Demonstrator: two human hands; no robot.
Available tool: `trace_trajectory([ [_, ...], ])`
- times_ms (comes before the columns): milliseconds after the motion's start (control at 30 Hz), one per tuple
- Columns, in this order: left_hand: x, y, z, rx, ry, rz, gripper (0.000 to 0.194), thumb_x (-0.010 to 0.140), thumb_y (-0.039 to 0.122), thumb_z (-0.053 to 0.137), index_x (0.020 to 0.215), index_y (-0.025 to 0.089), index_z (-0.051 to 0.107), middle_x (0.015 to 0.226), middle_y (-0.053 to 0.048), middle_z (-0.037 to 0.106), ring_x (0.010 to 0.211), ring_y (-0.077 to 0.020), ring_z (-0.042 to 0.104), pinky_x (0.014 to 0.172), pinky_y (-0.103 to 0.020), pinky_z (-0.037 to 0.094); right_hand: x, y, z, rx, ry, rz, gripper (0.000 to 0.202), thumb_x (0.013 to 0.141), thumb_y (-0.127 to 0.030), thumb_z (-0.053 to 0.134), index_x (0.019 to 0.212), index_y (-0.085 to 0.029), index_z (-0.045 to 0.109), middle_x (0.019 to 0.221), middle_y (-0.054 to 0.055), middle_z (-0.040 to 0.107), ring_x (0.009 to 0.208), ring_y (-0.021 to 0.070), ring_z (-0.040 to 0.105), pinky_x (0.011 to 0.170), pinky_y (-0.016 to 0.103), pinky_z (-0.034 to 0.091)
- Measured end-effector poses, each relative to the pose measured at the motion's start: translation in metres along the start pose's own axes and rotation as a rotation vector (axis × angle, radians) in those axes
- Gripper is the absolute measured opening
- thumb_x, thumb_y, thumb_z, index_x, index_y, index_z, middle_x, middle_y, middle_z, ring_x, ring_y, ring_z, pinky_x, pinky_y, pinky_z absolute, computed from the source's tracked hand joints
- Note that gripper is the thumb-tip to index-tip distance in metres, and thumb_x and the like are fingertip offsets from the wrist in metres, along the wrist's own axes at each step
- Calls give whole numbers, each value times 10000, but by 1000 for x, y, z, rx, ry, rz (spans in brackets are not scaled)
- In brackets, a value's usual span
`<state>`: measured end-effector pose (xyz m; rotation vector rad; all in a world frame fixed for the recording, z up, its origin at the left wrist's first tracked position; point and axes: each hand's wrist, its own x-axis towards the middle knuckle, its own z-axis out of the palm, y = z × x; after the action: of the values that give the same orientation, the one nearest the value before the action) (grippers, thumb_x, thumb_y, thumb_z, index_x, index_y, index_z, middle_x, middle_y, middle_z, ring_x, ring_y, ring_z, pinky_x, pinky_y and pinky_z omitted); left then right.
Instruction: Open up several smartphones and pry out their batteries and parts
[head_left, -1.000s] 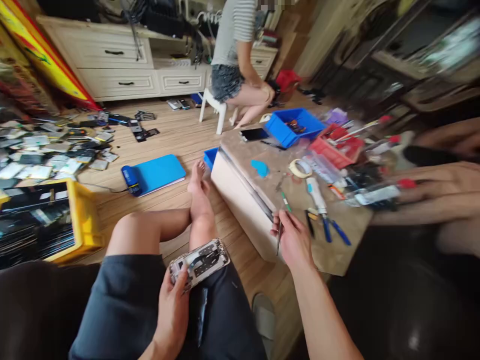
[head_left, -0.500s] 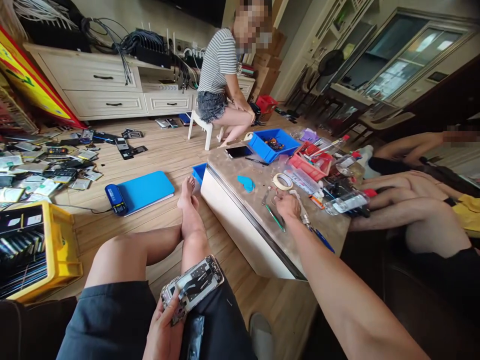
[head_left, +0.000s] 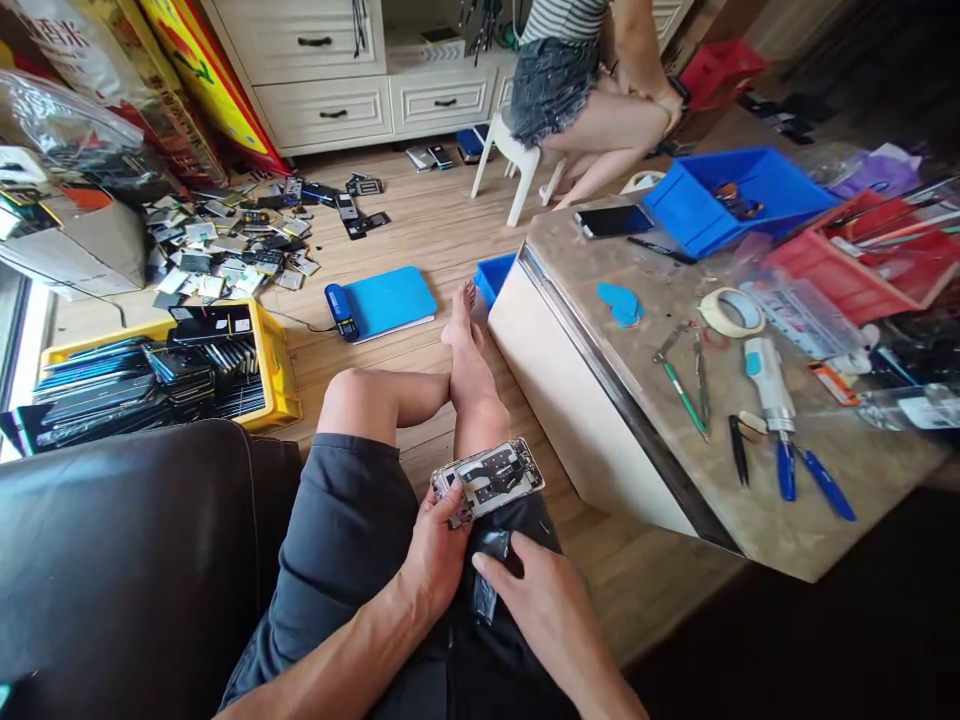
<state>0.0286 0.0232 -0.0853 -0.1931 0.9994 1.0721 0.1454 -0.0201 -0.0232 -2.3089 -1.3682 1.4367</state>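
Note:
My left hand [head_left: 441, 535] grips a phone with its back off [head_left: 491, 480], its inner metal frame and dark flex parts facing up. It is held over my thigh at a slight tilt. On the thigh just below lies a shiny dark plastic packet [head_left: 486, 603]. Over that packet is my right hand [head_left: 536, 580], thumb and forefinger apart and bent towards it. Whether the thumb presses on the packet I cannot tell. The other fingers of the right hand are mostly hidden.
At right, a table [head_left: 652, 360] bears masking tape [head_left: 731, 312], a white electric screwdriver [head_left: 769, 385], blue-handled pliers [head_left: 825, 485], a blue bin [head_left: 686, 205] and a red bin [head_left: 817, 265]. A yellow crate [head_left: 279, 375] of phones stands left. Another person [head_left: 570, 100] sits on a white stool.
My right hand has come back from the tabletop to the packet on my thigh. The view has swung down and left. My left hand still holds the phone.

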Motion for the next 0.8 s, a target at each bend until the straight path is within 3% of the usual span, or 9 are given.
trace_trajectory([
  [100,0,1,1,-30,-4,-25,372,691,288,930,971,170,714,973,-49,768,873,-169,707,871,-291,569,5,-15,8,-206,78,7,166,858,-403,649,881,-239,663,843,115,771,822,321,734,677,341,442],
  [233,4,9,4,-85,-19,-18,342,712,290,918,967,187,714,983,-32,762,892,-169,700,885,-302,568,15,-5,-1,28,-15,-20,214,869,-348,568,1026,-238,664,891,62,768,853,280,719,736,337,476],
  [333,5,14,8,-117,-43,-40,354,704,299,922,969,186,715,967,-34,755,857,-188,691,819,-332,576,21,10,-9,252,-82,-55,335,864,-437,601,1102,-216,680,937,44,769,894,267,712,781,338,511],
  [467,3,18,15,-166,-115,-35,313,711,303,911,938,187,728,947,-37,753,839,-190,678,856,-331,545,26,12,-17,317,-146,-89,464,869,-534,640,1191,-207,706,1096,76,786,1033,295,723,908,371,544],
  [600,6,22,21,-269,-112,-8,322,711,311,904,968,192,750,984,-50,762,907,-214,683,902,-322,503,38,-1,-23,231,-140,-20,608,880,-669,570,1317,-270,710,1387,78,706,1343,317,615,1123,383,479],
  [700,11,32,25,-314,-144,11,318,701,312,908,954,186,761,959,-58,754,879,-212,673,886,-317,495,60,-10,-27,112,-165,-45,695,812,-725,592,1305,-258,738,1395,95,702,1383,342,583,1156,406,462],
  [800,15,58,31,-293,-219,108,307,743,335,885,981,179,770,997,-84,754,929,-232,680,902,-326,497,91,-24,-33,16,-149,-120,640,756,-699,663,1219,-274,784,1336,99,736,1348,378,607,1161,449,457],
])
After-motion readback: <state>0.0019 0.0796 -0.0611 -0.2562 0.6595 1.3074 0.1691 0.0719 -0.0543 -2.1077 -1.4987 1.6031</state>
